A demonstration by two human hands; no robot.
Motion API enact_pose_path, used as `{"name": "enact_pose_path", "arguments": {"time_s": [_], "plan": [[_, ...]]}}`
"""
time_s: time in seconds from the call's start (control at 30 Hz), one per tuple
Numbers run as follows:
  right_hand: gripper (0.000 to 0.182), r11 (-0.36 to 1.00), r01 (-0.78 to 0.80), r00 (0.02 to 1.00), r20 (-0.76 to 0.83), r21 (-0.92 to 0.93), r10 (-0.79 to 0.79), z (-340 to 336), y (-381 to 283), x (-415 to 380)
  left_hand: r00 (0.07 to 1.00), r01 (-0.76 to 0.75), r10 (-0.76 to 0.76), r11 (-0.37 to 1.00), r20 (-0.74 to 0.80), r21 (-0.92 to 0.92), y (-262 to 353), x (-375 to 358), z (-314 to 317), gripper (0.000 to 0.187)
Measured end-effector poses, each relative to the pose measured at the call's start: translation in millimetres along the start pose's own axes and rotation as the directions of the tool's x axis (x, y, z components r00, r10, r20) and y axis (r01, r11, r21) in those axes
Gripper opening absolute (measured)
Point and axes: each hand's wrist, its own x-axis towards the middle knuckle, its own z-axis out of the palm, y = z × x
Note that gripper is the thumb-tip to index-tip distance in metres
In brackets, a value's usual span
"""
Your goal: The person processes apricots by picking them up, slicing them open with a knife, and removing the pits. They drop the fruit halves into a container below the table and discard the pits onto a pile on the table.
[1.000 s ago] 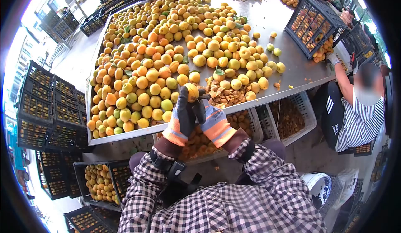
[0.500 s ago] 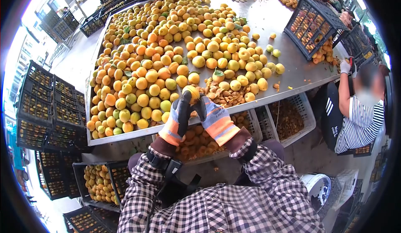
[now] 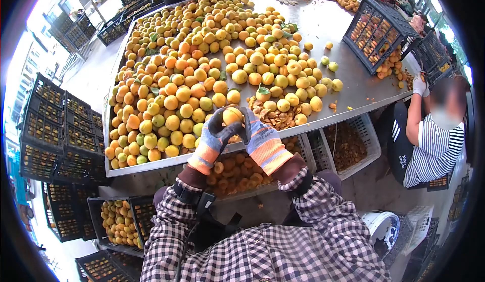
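A yellow-orange apricot [image 3: 232, 115] is held up between my two gloved hands at the near edge of the metal table. My left hand [image 3: 217, 134] has its dark-coated fingers closed around the fruit's left side. From the right, my right hand [image 3: 254, 130] grips the same apricot, its fingertips partly hidden. Just beyond my hands lie a heap of apricots [image 3: 172, 100] and a small pile of brownish apricot scraps [image 3: 270, 118]. Under the table edge, below my hands, a crate holds opened apricot halves [image 3: 240, 170].
A dark crate [image 3: 379, 34] lies tipped on the table's right, spilling fruit. A light crate of scraps [image 3: 366, 155] stands below. At right sits a person in a striped shirt [image 3: 439, 150]. Stacked black crates [image 3: 55, 130] and a fruit-filled crate [image 3: 121, 224] are on the left.
My hands have turned the apricot and shifted slightly, with the left hand's fingers now more spread around it. The person at right has moved their gloved hands.
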Motion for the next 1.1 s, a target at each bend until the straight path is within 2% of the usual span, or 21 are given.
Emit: {"name": "enact_pose_path", "arguments": {"time_s": [0.03,0.07,0.1,0.13,0.17,0.23,0.3,0.33,0.37,0.5,0.57,0.7,0.73,0.77,0.8,0.83,0.9,0.93,1.0,1.03,1.1], "plan": [[0.048,1.000,-0.003,1.000,-0.002,0.000,0.003,-1,1,1,0.998,-0.052,0.052,0.999,0.041,-0.011,-2,1,1,0.051],[0.046,1.000,-0.001,1.000,-0.004,-0.029,0.001,-1,3,1,0.961,-0.271,0.246,0.930,0.127,0.249,-3,5,0,0.058],[0.043,0.998,0.001,1.000,-0.004,-0.057,-0.001,0,5,1,0.962,-0.268,0.242,0.931,0.130,0.248,4,5,0,0.058],[0.036,0.991,0.056,0.998,0.019,-0.125,-0.054,3,10,1,0.991,-0.027,0.014,0.995,0.132,0.096,14,2,1,0.058],[0.036,0.991,0.052,0.999,0.019,-0.124,-0.050,3,14,0,0.963,0.223,-0.211,0.973,0.169,-0.053,22,1,2,0.059],[0.030,0.967,0.129,0.991,0.051,-0.221,-0.121,-3,12,1,0.967,0.219,-0.203,0.971,0.151,-0.098,29,2,7,0.059],[0.031,0.958,0.190,0.981,-0.007,-0.216,-0.196,7,21,-1,0.948,0.317,-0.319,0.926,0.025,-0.204,34,-1,11,0.054],[0.033,0.966,0.204,0.974,-0.062,-0.161,-0.217,9,21,-1,0.942,0.331,-0.335,0.939,-0.035,-0.091,23,-1,8,0.048],[0.036,0.969,0.223,0.965,-0.118,-0.106,-0.235,10,21,0,0.942,0.328,-0.333,0.940,-0.040,-0.094,18,0,4,0.048],[0.044,0.973,0.225,0.971,-0.095,0.046,-0.220,-4,5,0,0.948,0.311,-0.316,0.947,-0.046,-0.084,16,-2,-1,0.034],[0.049,0.929,0.273,0.960,-0.128,0.250,-0.248,-2,4,1,0.997,0.060,-0.058,0.998,-0.060,0.029,14,-3,1,0.031],[0.051,0.916,0.321,0.947,-0.102,0.241,-0.305,4,10,9,0.997,-0.041,0.047,0.993,-0.055,0.109,17,-6,-2,0.030],[0.051,0.731,0.274,0.962,-0.169,0.625,-0.216,12,16,15,0.997,-0.040,0.046,0.993,-0.057,0.108,16,-9,0,0.030],[0.051,0.401,0.217,0.976,-0.191,0.890,-0.106,19,23,21,0.997,-0.070,0.070,0.997,-0.007,0.044,15,-13,2,0.030],[0.046,0.404,0.040,0.999,-0.039,0.914,-0.011,-6,18,20,0.994,-0.097,0.098,0.995,0.043,-0.024,13,-17,5,0.030],[0.037,0.627,0.214,0.975,-0.203,0.749,-0.090,-12,23,26,0.989,-0.049,0.059,0.996,0.136,-0.076,11,-21,8,0.032],[0.035,0.738,0.197,0.976,-0.201,0.646,-0.086,-16,29,29,0.992,0.079,-0.061,0.982,0.114,-0.170,14,-21,18,0.034],[0.035,0.735,0.198,0.976,-0.201,0.648,-0.086,-13,30,29,0.992,0.111,-0.095,0.971,0.085,-0.213,17,-19,16,0.035],[0.036,0.576,0.084,0.996,-0.091,0.813,-0.017,-11,31,28,0.987,0.160,-0.163,0.948,0.013,-0.273,23,-14,8,0.036],[0.036,0.577,0.085,0.996,-0.091,0.813,-0.018,-14,30,26,0.984,0.177,-0.180,0.938,0.018,-0.298,27,-9,3,0.036],[0.039,0.341,-0.120,0.993,0.112,0.932,0.043,-22,27,21,0.982,0.180,-0.189,0.961,-0.024,-0.211,40,-12,2,0.037]]}}
